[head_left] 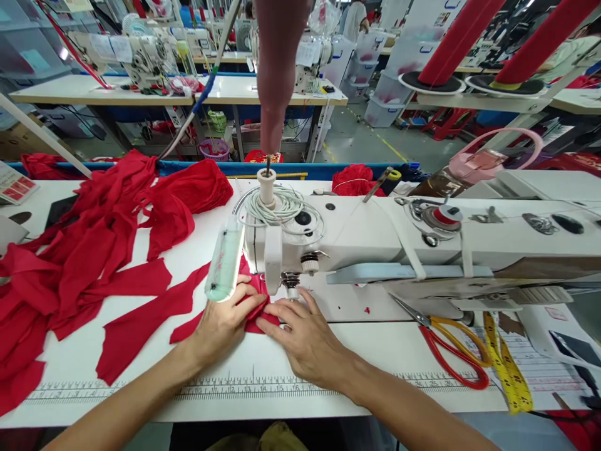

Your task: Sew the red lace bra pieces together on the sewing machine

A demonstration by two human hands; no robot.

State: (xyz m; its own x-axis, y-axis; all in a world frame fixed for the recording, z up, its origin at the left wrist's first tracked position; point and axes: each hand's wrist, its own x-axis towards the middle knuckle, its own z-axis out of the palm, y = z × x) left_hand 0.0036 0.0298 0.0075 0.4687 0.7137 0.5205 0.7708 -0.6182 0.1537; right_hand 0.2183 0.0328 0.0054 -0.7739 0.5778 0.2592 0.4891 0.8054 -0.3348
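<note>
A small piece of red fabric (256, 324) lies under the head of a white sewing machine (357, 232). My left hand (225, 322) has its bent fingers on the left part of that fabric, gripping it against the table. On the right edge of the same piece, the thumb and index finger of my right hand (307, 344) pinch the cloth; its other fingers stretch toward the needle area. The machine head partly hides the needle and presser foot. A clear greenish plate (225, 263) stands in front of my left fingertips.
Red fabric strips (101, 250) pile up on the left. Scissors (451, 344) and a yellow tape measure (507, 369) lie on the right. A printed ruler scale (253, 389) runs along the table's front. Red thread cones (460, 44) stand at upper right; a pink-lidded bottle (469, 169) sits behind the machine.
</note>
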